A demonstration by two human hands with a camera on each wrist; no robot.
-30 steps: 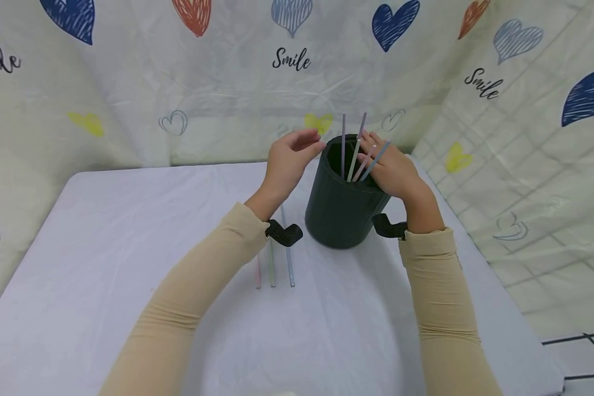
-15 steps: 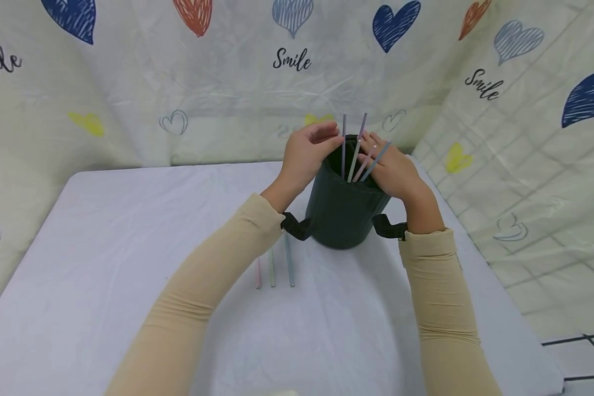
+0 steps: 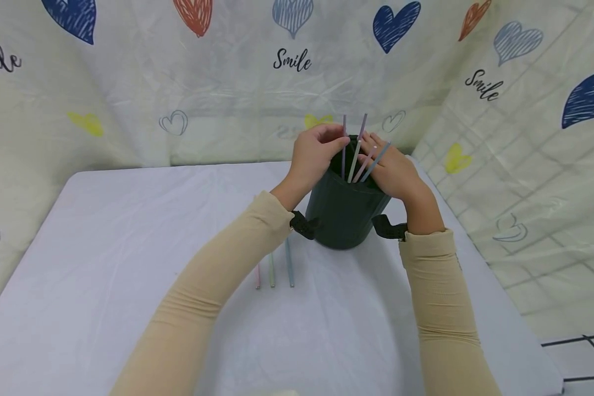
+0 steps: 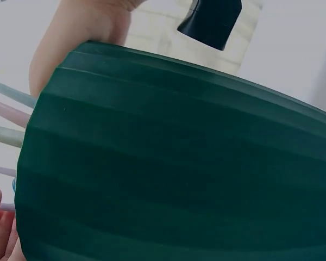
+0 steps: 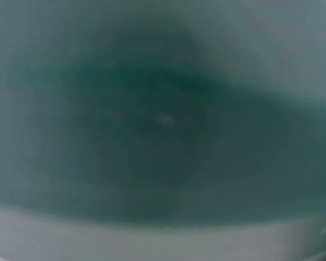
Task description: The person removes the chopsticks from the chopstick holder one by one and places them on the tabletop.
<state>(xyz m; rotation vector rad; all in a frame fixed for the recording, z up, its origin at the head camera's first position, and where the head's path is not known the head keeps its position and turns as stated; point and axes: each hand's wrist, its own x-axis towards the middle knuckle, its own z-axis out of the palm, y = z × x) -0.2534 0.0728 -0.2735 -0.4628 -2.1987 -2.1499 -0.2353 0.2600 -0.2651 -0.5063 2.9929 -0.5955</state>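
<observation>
A dark green bin point(image 3: 339, 214) with a ribbed wall stands on the table, holding several pastel straws. My left hand point(image 3: 314, 154) is over its left rim, pinching an upright purple straw point(image 3: 344, 124) between thumb and fingers; in the left wrist view, the thumb and fingertips close around this straw at the image edge. My right hand point(image 3: 391, 170) rests on the bin's right rim, fingers extended. Beside that hand lean a white-green straw point(image 3: 354, 162), a pink straw point(image 3: 365, 165) and a blue straw point(image 3: 376, 162). The right wrist view shows only blurred green bin wall point(image 5: 163, 163).
On the white-covered table point(image 3: 143, 231) lie a pink straw point(image 3: 258, 278), a green straw point(image 3: 272, 272) and a blue straw point(image 3: 290, 267), partly covered by my left arm. A patterned curtain point(image 3: 237, 82) hangs behind and to the right.
My left hand has moved right from beside the bin to the purple straw, which its fingertips have taken hold of. The right hand and the bin have stayed in place.
</observation>
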